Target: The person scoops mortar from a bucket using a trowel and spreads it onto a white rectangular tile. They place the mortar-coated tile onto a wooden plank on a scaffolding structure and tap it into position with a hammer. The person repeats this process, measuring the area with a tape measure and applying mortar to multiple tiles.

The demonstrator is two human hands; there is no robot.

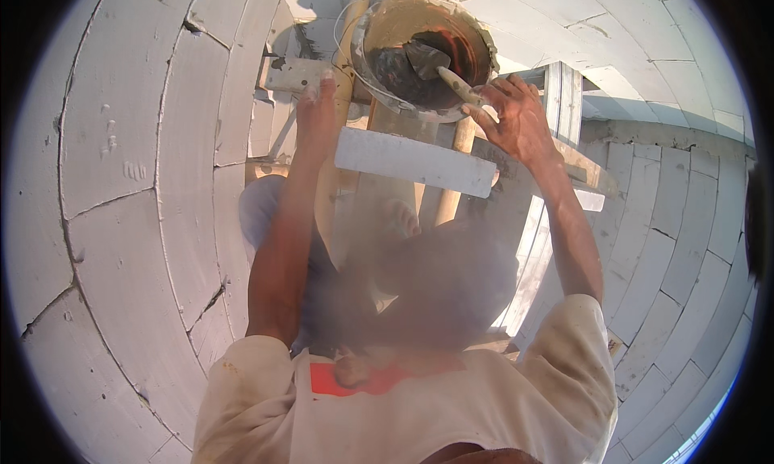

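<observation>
A trowel [426, 59] with a pale handle leans into a round bucket [489, 41] caked with mortar. My right hand [520, 119] is closed about the end of that handle, at the bucket's near right rim. Left of the bucket, my left hand [316, 116] grips the near edge of a pale, flat, rectangular piece [292, 74], its thumb on top. The fingers under that piece are hidden. Between my forearms, a long white block strip [415, 162] lies crosswise in front of the bucket, touched by neither hand.
A wall of pale blocks [121, 141] rises close on my left; another block wall [645, 222] stands on the right. Wooden poles [456, 170] and planks lie under and around the bucket. A blurred haze covers the area over my legs.
</observation>
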